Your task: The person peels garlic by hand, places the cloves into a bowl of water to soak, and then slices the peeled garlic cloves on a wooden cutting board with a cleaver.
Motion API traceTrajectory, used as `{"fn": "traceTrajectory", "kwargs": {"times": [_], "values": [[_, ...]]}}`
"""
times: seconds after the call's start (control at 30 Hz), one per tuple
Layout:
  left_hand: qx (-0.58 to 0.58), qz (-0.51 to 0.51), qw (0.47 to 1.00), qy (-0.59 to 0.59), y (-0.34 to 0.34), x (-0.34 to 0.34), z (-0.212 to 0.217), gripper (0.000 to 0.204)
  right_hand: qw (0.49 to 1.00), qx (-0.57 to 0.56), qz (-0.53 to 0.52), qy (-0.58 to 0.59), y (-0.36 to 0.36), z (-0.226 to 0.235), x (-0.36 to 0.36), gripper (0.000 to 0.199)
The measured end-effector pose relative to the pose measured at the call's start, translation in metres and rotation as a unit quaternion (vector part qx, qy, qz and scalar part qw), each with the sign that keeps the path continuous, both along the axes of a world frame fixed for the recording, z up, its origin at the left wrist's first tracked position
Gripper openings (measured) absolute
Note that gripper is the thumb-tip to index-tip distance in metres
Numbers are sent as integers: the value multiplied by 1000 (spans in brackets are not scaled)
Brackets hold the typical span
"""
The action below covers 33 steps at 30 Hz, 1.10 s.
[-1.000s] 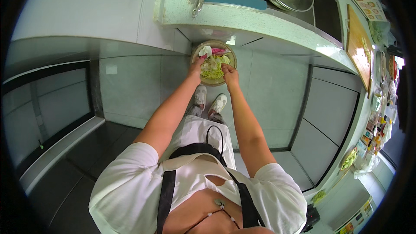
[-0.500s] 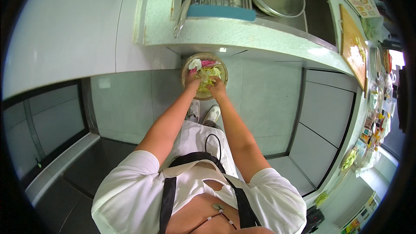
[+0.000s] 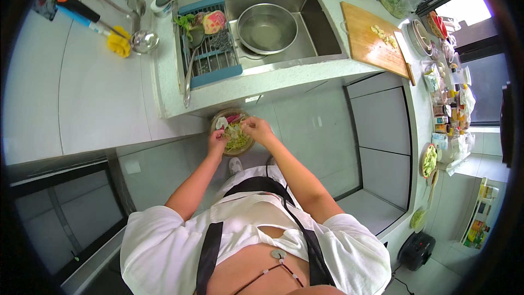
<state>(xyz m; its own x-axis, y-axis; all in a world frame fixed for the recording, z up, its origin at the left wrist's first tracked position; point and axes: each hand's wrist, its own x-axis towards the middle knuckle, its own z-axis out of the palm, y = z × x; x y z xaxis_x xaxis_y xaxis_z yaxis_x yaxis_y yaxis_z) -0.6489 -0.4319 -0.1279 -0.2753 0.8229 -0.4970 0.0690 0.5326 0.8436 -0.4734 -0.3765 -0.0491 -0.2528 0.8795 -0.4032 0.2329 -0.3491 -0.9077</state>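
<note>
Below the counter edge, a round bin (image 3: 250, 146) stands on the floor. Pale green-yellow scraps (image 3: 237, 142) fill much of it, with white and pink pieces (image 3: 222, 123) on the far left side. My left hand (image 3: 217, 143) is over the bin's left rim, its fingers curled in; what they hold, if anything, is too small to name. Over the right side of the bin is my right hand (image 3: 257, 129), fingers pinched together near something pale that I cannot identify.
The counter holds a sink (image 3: 322, 43) with a metal bowl (image 3: 267, 29) and a blue-edged drying rack (image 3: 218, 76). To its right lies a wooden cutting board (image 3: 365, 43) with chopped pale pieces and a knife (image 3: 405, 57). Utensils, including a ladle (image 3: 144, 42), hang at left.
My view has tilted up, bringing the whole sink and hanging utensils into sight. Both hands have risen from among the scraps and moved apart, the right one higher over the bin.
</note>
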Motion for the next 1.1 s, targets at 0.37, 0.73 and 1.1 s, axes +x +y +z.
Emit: {"fn": "traceTrajectory", "kwargs": {"times": [0.37,0.73,1.1], "values": [[104,-3,994,-30,101,112,127,15,980,16,-161,114,124,74,178,15],[217,-121,941,231,293,166,96,19,937,284,-46,-200,299,27,201,18],[50,-389,699,598,406,154,-1,49,626,299,294,-657,370,-35,123,40]]}}
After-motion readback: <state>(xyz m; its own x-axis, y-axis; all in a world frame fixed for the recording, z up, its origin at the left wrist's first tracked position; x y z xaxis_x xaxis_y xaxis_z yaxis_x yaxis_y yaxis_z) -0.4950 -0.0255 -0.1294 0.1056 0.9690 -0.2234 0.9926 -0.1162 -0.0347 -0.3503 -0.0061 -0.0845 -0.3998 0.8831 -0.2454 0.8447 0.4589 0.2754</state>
